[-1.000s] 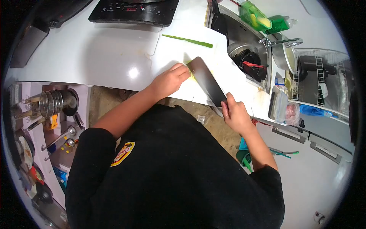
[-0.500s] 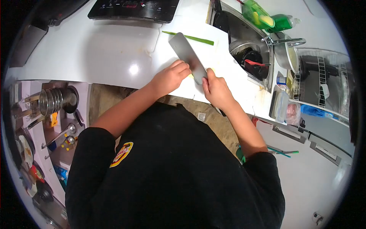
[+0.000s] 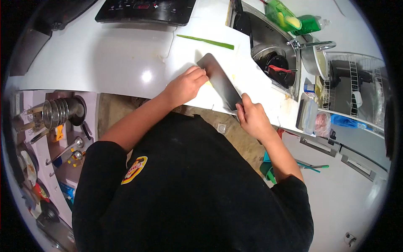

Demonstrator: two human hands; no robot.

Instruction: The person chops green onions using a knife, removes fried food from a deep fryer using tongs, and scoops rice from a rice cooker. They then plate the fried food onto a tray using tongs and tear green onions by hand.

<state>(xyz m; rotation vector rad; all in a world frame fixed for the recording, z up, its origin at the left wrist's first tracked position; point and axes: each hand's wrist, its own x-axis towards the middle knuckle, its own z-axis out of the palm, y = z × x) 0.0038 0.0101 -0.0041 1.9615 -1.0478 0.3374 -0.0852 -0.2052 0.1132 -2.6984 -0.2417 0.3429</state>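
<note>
My right hand (image 3: 255, 117) is closed around the handle of a wide-bladed kitchen knife (image 3: 221, 80). The blade slants up and left across the white counter, its flat side beside my left fingertips. My left hand (image 3: 187, 86) is closed, fingers curled down at the counter's front. A bit of a small yellow piece of food (image 3: 208, 84) shows under those fingers; the rest is hidden, so its kind is unclear. Beyond the knife lies a long, thin green stalk (image 3: 205, 40).
A black induction cooktop (image 3: 145, 11) stands at the back of the counter (image 3: 126, 63). To the right is a steel sink (image 3: 268, 38) holding dark pans, with a dish rack (image 3: 352, 84) past it. Shelves with pots and ladles (image 3: 77, 143) are at lower left.
My right hand has drawn the knife right and toward my body, so the blade sits lower and farther from the green stalk. My left hand stays almost in place.
</note>
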